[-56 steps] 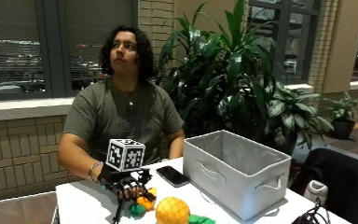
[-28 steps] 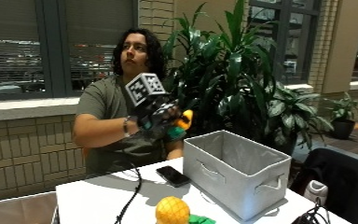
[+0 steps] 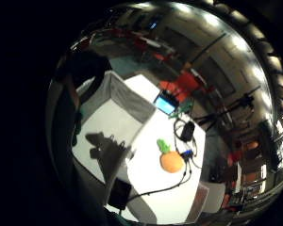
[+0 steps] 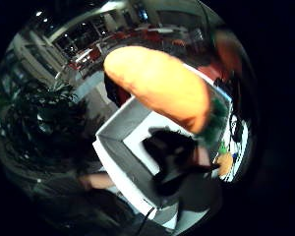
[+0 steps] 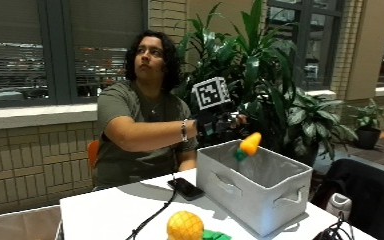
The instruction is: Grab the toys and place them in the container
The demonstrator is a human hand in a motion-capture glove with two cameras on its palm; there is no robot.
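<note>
In the outside view my gloved right hand [image 5: 217,125] is raised over the back rim of the grey fabric container [image 5: 255,197]. An orange carrot toy [image 5: 248,145] hangs in the air just below the fingers, green end down, over the container's opening; no finger curls round it. It fills much of the thumb side palm view as the carrot toy [image 4: 157,88] above the container [image 4: 113,147]. A yellow pineapple toy [image 5: 184,226] stands on the white table [image 5: 105,210] in front of the container; it also shows as the pineapple [image 3: 171,160] beside the container [image 3: 127,101].
A black phone [image 5: 187,188] lies on the table beside the container. A green toy piece [image 5: 213,235] sits next to the pineapple. Large plants [image 5: 272,75] stand behind. A chair with a dark jacket [image 5: 372,190] and a white bottle [image 5: 338,205] are at the right.
My hand has lifted the carrot from the table and carried it across to above the container. The carrot now sits below the fingers, apart from the hand.
</note>
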